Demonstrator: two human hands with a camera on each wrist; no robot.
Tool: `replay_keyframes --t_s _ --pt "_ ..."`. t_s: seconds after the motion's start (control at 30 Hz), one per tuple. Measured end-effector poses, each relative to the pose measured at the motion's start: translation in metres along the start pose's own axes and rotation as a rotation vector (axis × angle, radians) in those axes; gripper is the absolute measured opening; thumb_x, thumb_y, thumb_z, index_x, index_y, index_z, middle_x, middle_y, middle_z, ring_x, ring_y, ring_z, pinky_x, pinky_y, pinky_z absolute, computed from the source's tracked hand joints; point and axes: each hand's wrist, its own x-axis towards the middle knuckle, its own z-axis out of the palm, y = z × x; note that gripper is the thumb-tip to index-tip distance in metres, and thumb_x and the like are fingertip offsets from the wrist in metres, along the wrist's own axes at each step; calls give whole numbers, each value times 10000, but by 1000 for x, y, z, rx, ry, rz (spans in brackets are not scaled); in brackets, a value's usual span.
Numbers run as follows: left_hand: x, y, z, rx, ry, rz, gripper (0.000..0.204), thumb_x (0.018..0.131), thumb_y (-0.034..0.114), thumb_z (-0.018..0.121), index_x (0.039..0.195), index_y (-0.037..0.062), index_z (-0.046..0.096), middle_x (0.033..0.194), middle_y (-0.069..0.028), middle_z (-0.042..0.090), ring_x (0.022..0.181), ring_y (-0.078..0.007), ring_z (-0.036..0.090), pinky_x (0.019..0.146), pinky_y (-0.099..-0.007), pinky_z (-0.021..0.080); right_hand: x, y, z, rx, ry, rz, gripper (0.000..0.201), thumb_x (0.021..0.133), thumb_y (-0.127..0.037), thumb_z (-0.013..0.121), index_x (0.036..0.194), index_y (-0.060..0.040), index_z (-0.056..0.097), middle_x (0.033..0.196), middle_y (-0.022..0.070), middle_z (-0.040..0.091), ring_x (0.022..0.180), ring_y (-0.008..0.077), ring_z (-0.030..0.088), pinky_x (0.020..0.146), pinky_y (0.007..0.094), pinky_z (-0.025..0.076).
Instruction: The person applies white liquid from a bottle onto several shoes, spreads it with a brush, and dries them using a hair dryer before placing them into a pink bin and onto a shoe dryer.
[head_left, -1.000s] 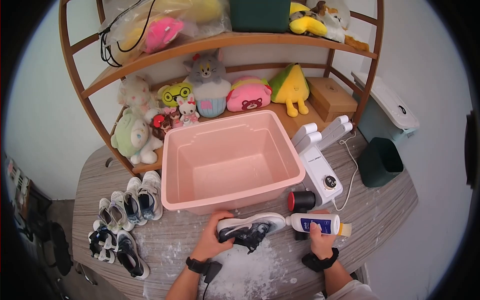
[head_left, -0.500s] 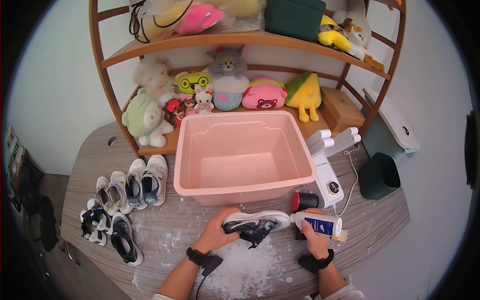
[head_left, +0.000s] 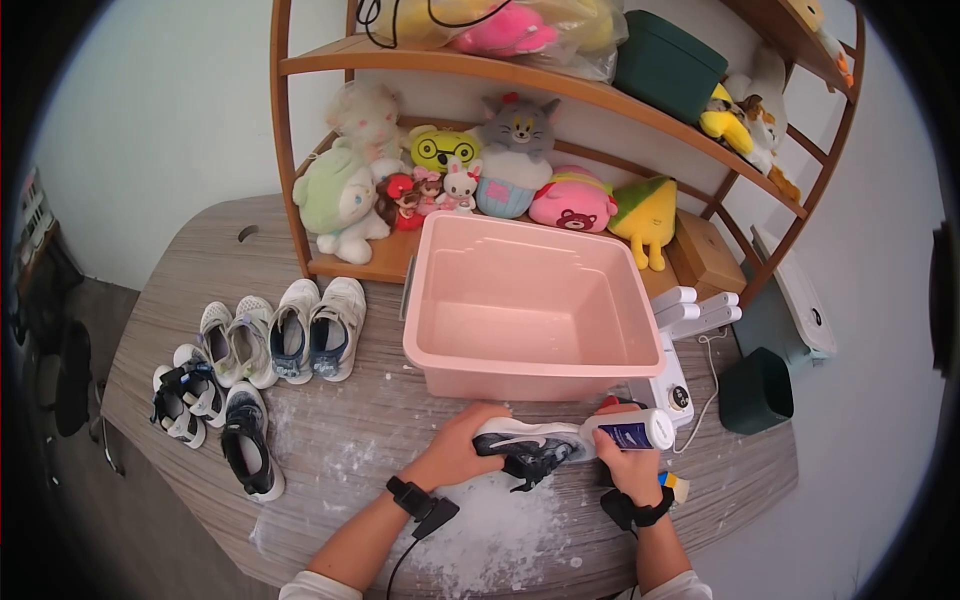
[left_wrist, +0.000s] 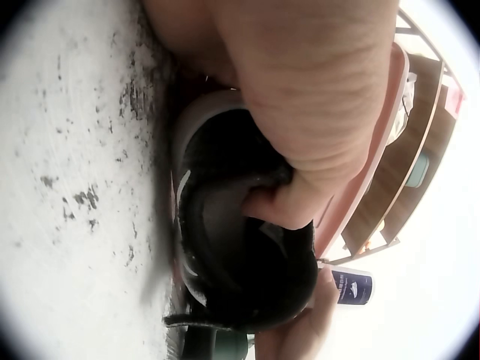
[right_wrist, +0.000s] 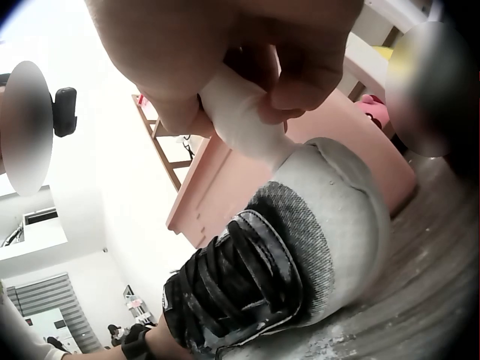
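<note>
My left hand (head_left: 462,450) grips the heel end of a black shoe with a white sole (head_left: 530,450), held on its side above the table; in the left wrist view the thumb reaches into the shoe's opening (left_wrist: 247,217). My right hand (head_left: 630,465) holds a white bottle with a blue label (head_left: 632,432), fingers curled round it. The right wrist view shows the bottle's narrow end (right_wrist: 247,124) at the white toe (right_wrist: 337,217) of the shoe, beside the dark laces (right_wrist: 232,277).
Beyond the hands stands a pink tub (head_left: 530,375). Several shoes (head_left: 250,440) are lined up on the left of the table. At the right are a white device (head_left: 665,385), a brush (head_left: 676,486) and a green bin (head_left: 756,395). Plush toys (head_left: 340,200) fill the shelf behind.
The bottle has tilted, its base now turned more toward the camera and its narrow end against the toe. The head view has shifted, so the scene sits differently in it.
</note>
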Motion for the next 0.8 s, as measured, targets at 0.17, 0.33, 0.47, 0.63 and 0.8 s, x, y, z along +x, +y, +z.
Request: replay_keyframes --t_s 0.17,0.33,0.47,0.63,0.8 --pt "-1 -3 1 9 18 29 629 693 53 815 1291 62 620 1231 -143 654 1149 -305 643 990 -383 509 7 -5 2 -74 -74 -29 269 824 -60 798 1062 -8 683 962 60 679 854 147 627 790 302 528" --pt "-1 -3 -1 -15 -6 -8 651 693 63 817 1310 66 609 1225 -142 652 1160 -311 638 999 -388 504 11 -6 9 5 -66 47 294 818 -78 817 1076 -13 692 963 55 703 860 144 652 793 304 539" --pt "-1 -1 -1 -13 -1 -1 645 697 67 815 1308 67 609 1228 -140 645 1164 -312 635 998 -388 503 13 -7 14 -18 -80 36 300 820 -85 820 1084 -10 697 968 58 707 869 147 656 798 303 540" --pt "-1 -4 -1 -17 -4 27 612 722 117 808 1296 86 599 1229 -138 623 1152 -334 627 972 -404 515 18 -12 21 -52 -115 -31 256 832 -110 811 1040 -3 706 915 70 724 814 152 674 776 304 550" --pt "-1 -5 0 -7 6 44 628 711 101 809 1303 72 602 1231 -143 635 1153 -329 638 975 -403 517 24 -17 25 -118 -138 -95 232 827 -119 804 1004 -3 707 854 92 730 767 186 702 755 310 557"
